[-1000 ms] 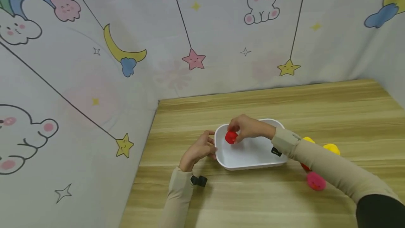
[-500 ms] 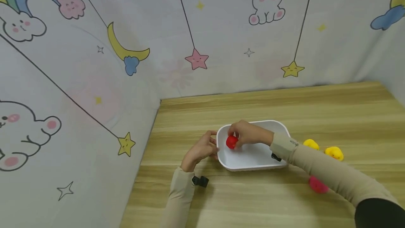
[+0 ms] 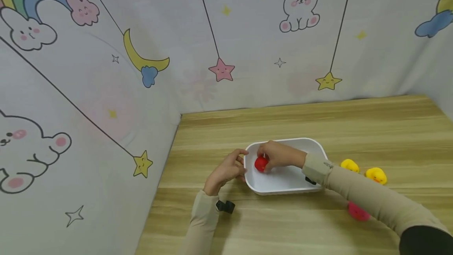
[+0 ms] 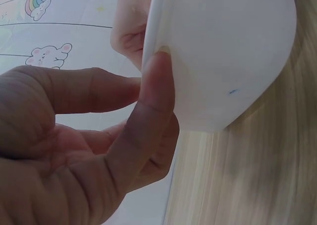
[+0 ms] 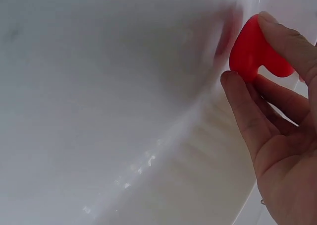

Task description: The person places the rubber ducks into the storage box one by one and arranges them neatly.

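My right hand [image 3: 279, 154] reaches into a white plastic tray [image 3: 293, 191] and pinches a small red rubber duck [image 3: 261, 164] between thumb and fingers, near the tray's left end. In the right wrist view the same duck [image 5: 255, 49] sits at the fingertips, close to the tray's white inner wall. At the tray's left end, my left hand [image 3: 226, 171] holds the rim. The left wrist view has its thumb and a finger at the rim of the tray [image 4: 223, 51], one fingertip lying on the outer wall.
Two yellow rubber ducks [image 3: 376, 175] stand right of the tray on the wooden table [image 3: 276, 223]. A pink duck [image 3: 358, 211] is partly covered by the right forearm. White fabric walls [image 3: 247, 38] with cartoon prints border the table at the back and left.
The right hand has brought the red duck slightly lower and nearer within the tray. The left hand stays at the tray's left end. The head view has shifted slightly.
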### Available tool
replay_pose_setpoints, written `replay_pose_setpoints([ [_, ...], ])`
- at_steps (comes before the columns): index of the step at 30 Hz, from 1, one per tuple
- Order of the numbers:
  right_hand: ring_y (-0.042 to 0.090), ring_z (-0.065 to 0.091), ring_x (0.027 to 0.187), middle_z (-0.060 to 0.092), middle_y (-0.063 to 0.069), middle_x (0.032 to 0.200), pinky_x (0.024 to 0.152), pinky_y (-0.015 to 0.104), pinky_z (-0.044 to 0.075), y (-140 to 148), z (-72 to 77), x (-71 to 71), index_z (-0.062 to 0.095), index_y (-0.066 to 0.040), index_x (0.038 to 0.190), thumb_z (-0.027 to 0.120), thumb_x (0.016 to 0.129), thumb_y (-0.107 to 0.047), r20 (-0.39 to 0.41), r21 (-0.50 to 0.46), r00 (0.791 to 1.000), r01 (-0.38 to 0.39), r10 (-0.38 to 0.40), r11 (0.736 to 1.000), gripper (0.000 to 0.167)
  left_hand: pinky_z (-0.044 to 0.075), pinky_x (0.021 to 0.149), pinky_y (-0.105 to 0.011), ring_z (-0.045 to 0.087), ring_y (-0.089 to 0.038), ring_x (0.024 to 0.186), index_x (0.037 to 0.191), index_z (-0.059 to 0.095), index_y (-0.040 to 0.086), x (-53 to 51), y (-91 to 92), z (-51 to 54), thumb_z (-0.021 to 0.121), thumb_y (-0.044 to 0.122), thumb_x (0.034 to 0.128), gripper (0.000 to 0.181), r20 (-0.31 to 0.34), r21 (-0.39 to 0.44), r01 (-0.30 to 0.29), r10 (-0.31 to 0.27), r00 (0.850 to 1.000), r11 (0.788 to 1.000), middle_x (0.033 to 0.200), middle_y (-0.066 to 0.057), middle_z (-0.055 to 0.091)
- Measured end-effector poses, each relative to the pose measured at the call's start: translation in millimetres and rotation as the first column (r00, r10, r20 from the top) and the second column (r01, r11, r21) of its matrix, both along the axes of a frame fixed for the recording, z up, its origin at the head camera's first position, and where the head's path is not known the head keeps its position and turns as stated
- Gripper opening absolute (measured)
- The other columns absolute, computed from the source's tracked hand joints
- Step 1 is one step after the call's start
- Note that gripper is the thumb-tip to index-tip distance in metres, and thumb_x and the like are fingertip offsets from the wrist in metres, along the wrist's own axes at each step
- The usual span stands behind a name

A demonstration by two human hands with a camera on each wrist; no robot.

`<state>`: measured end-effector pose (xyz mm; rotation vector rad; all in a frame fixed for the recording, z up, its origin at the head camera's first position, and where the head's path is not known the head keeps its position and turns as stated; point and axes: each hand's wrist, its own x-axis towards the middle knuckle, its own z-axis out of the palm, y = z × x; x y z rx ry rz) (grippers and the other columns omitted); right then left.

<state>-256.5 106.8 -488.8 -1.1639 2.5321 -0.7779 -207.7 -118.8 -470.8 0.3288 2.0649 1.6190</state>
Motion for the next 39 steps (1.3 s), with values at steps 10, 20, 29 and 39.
replay_pose_setpoints([
  [10,0.010,0.053,0.074,0.058,-0.001,0.085,0.065,0.021,0.051,-0.7,-9.3,-0.1,0.071,-0.004,0.094,0.092,0.068,-0.012,-0.049,0.019,0.999,0.003,-0.003,1.000,0.034,0.065,0.064,-0.050,0.059,-0.019,0.065,0.140,0.039,-0.013,-0.1,-0.4,-1.5,0.054,-0.020,0.0784,0.063,0.006,0.042,0.004,-0.005,1.000,0.999,0.099,-0.016,0.045],
  [20,0.014,0.055,0.079,0.060,0.003,0.092,0.071,0.024,0.053,0.2,-9.0,3.0,0.070,-0.001,0.100,0.092,0.069,-0.013,-0.081,0.040,0.997,0.021,-0.018,0.999,0.041,0.065,0.064,-0.042,0.059,-0.020,0.065,0.141,0.038,-0.012,-1.6,-0.4,-2.9,0.055,-0.021,0.0760,0.068,0.034,0.046,0.013,-0.014,0.999,0.999,0.101,-0.015,0.042],
  [29,0.023,0.065,0.094,0.068,0.011,0.112,0.078,0.030,0.060,16.0,23.5,5.6,0.066,0.002,0.125,0.088,0.077,-0.016,0.059,0.058,0.992,0.108,-0.111,0.993,0.056,0.065,0.063,-0.042,0.059,-0.019,0.064,0.142,0.038,-0.012,-3.7,-1.2,-4.6,0.056,-0.019,0.0758,0.069,0.027,0.048,0.026,-0.027,0.999,0.999,0.103,-0.015,0.043],
  [39,0.040,0.064,0.110,0.070,0.017,0.119,0.095,0.057,0.056,51.1,64.7,23.1,0.068,0.002,0.124,0.082,0.085,-0.017,0.085,-0.093,0.988,0.139,-0.131,0.986,0.046,0.065,0.062,-0.037,0.059,-0.019,0.065,0.142,0.038,-0.012,-2.7,-2.4,-1.7,0.057,-0.021,0.0764,0.069,0.028,0.070,0.028,-0.030,0.999,0.997,0.103,-0.014,0.043],
])
